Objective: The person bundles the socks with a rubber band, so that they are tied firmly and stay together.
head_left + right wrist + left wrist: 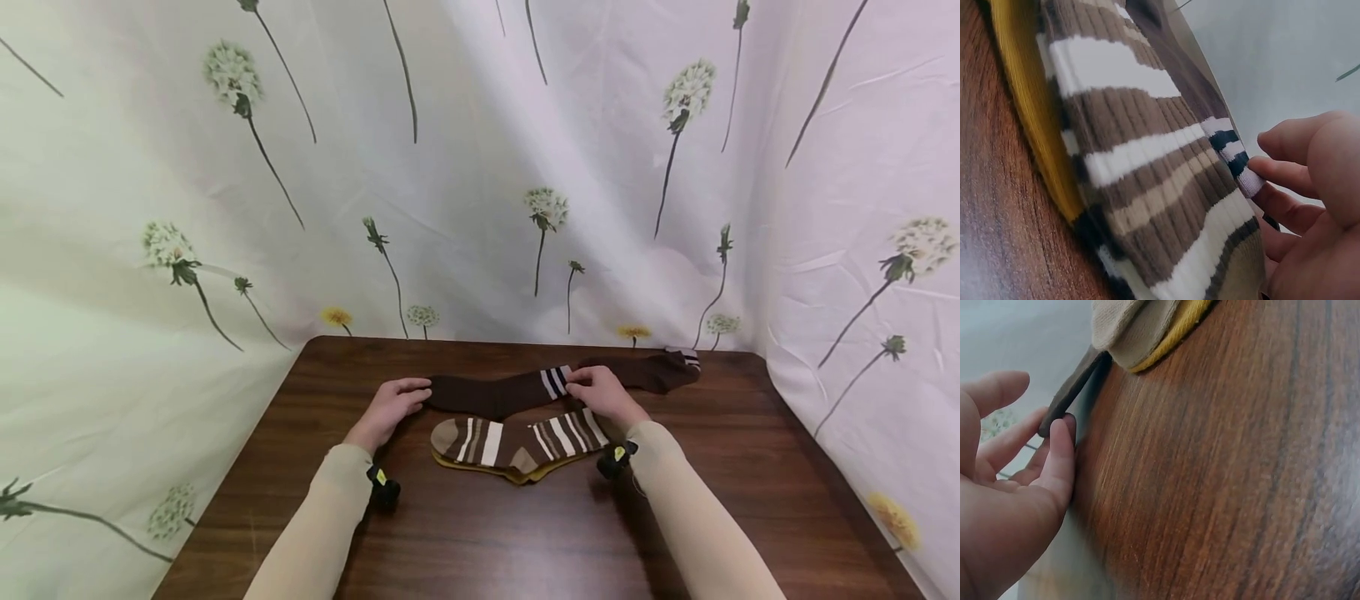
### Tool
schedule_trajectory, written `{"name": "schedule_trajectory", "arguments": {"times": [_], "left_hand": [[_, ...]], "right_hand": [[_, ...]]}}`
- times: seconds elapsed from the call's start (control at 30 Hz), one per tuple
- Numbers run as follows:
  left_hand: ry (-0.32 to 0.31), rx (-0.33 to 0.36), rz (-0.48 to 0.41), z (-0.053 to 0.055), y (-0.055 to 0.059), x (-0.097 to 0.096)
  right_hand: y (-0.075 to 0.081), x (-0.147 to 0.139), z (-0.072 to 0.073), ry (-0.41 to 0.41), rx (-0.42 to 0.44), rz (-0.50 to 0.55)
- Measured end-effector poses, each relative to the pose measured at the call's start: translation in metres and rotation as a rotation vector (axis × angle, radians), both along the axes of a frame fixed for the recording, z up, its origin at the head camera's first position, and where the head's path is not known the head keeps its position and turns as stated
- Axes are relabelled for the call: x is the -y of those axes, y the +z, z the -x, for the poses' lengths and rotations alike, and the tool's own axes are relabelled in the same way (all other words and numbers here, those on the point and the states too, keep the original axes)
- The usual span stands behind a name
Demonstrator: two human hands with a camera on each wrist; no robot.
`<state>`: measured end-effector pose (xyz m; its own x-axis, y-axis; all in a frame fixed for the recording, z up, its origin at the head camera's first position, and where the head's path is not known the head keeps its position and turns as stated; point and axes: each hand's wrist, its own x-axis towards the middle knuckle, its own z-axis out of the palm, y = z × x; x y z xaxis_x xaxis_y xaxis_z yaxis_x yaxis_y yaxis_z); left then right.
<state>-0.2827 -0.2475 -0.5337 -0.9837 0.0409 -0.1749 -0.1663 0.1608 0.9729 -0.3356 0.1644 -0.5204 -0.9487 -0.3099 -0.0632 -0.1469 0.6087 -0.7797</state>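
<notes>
A dark brown sock (487, 394) lies lengthwise between the two hands, its toe to the left and its striped cuff (556, 382) to the right. My left hand (392, 410) touches the toe; in the left wrist view its fingertips (1060, 447) meet the toe while the thumb stays apart. At the cuff, my right hand (609, 396) rests its fingers, and the right wrist view shows its thumb off the fabric. Nearer me lies a brown sock with white and tan stripes (491, 443), on top of a mustard-yellow sock (517, 477).
Another dark brown sock (660, 371), with a striped cuff, lies at the back right, beyond the right hand. All rest on a dark wooden table (480, 542). A white dandelion-print cloth (465, 208) hangs along the table's back and sides.
</notes>
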Motion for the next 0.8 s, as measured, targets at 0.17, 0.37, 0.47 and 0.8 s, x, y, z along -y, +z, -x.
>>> {"name": "schedule_trajectory", "arguments": {"times": [0.17, 0.37, 0.47, 0.8], "left_hand": [[0.031, -0.003, 0.029, -0.001, 0.003, -0.003], [0.039, -0.004, 0.000, -0.001, 0.002, -0.004], [0.043, -0.005, -0.041, 0.000, 0.000, -0.005], [0.064, -0.035, -0.093, 0.001, 0.007, -0.010]], "right_hand": [[0.001, -0.003, -0.002, -0.003, -0.013, 0.033], [0.005, -0.006, -0.006, -0.040, -0.049, 0.065], [0.007, -0.007, -0.008, -0.066, -0.044, 0.090], [0.021, -0.005, -0.012, -0.139, -0.066, 0.165]]}}
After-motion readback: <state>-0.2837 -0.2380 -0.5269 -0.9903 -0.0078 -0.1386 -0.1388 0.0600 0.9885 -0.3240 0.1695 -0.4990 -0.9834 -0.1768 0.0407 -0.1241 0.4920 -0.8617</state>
